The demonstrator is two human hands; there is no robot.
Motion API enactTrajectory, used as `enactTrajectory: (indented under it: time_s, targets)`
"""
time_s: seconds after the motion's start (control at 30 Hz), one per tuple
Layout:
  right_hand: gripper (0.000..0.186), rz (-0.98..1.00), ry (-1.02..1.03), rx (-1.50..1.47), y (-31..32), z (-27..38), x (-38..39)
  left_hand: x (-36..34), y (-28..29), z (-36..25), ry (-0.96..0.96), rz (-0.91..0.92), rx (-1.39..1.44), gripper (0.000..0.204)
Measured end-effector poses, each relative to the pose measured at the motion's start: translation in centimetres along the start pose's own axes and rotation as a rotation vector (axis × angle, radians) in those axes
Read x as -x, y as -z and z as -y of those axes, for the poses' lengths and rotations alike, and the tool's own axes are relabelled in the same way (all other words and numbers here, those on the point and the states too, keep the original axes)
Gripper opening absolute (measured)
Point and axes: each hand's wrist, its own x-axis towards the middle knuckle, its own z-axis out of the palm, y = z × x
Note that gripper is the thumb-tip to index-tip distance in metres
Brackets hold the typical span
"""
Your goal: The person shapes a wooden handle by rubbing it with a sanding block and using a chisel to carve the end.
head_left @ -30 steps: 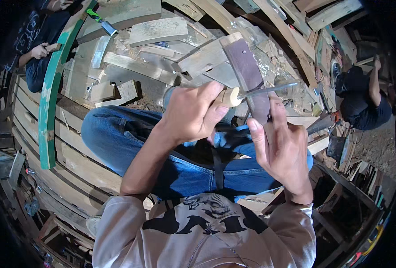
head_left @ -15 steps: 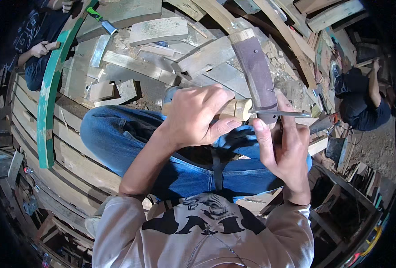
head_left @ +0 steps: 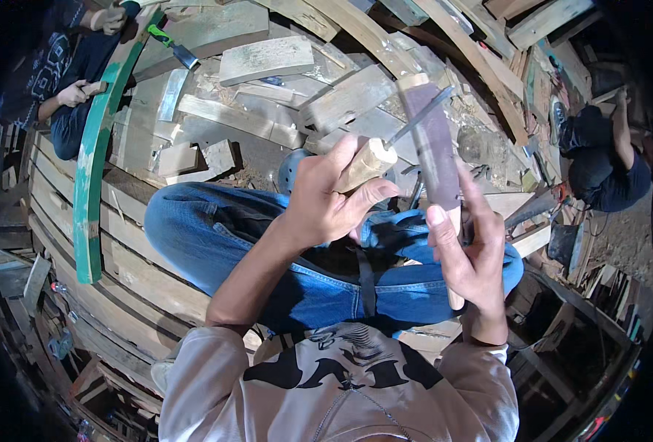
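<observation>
My left hand (head_left: 323, 193) is closed around the pale wooden handle (head_left: 368, 163) of a chisel. Its narrow metal blade (head_left: 421, 115) points up and to the right, lying across the upper part of a sanding stick. That sanding stick (head_left: 433, 151) is a wooden strip wrapped in purplish-brown sandpaper, with bare wood at both ends. My right hand (head_left: 472, 247) grips its lower end, thumb on the near face. The stick stands nearly upright in view above my right leg. Contact between blade and sandpaper cannot be made out for certain.
Wood blocks (head_left: 266, 60) and offcuts lie ahead, beside a green-handled chisel (head_left: 172, 46). On the left, a person's hand (head_left: 72, 93) is at a long green-painted beam (head_left: 91, 191) over a slatted wooden platform (head_left: 146, 272). Another person (head_left: 606, 162) is at the right, near stacked planks.
The chisel blade has swung from pointing right across the stick's lower end to pointing up and right near its top. The stick's bare lower end now shows below my right hand.
</observation>
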Motion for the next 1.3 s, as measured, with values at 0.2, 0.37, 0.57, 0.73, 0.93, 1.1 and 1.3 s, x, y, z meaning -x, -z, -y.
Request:
enactTrajectory:
  time_s: [0.2,0.37,0.57,0.73,0.93,1.1,1.3]
  targets:
    - [0.057,0.049,0.131,-0.017,-0.4,1.9,-0.9,-0.1,-0.5,1.1,0.034,0.031,-0.086,0.028]
    - [0.057,0.147,0.204,0.098,-0.4,2.4,-1.6,-0.1,-0.7,1.9,-0.043,-0.003,-0.093,0.022]
    - [0.059,0.11,0.293,0.288,-0.9,2.5,-1.6,0.0,-1.3,2.3,-0.101,-0.129,-0.202,0.02]
    - [0.058,0.097,0.335,0.356,-1.2,2.2,-1.6,0.0,-1.3,3.0,-0.146,-0.161,-0.32,0.02]
    - [0.058,0.164,0.294,0.374,-0.8,3.0,-1.5,0.1,-1.1,3.3,-0.171,-0.171,-0.409,0.02]
    - [0.058,0.157,0.274,0.426,-0.9,2.5,-1.0,-0.3,-0.9,3.2,-0.163,-0.174,-0.407,0.022]
    - [0.058,0.136,0.289,0.583,-1.4,2.3,-1.4,0.0,-1.4,3.4,-0.187,-0.163,-0.423,0.021]
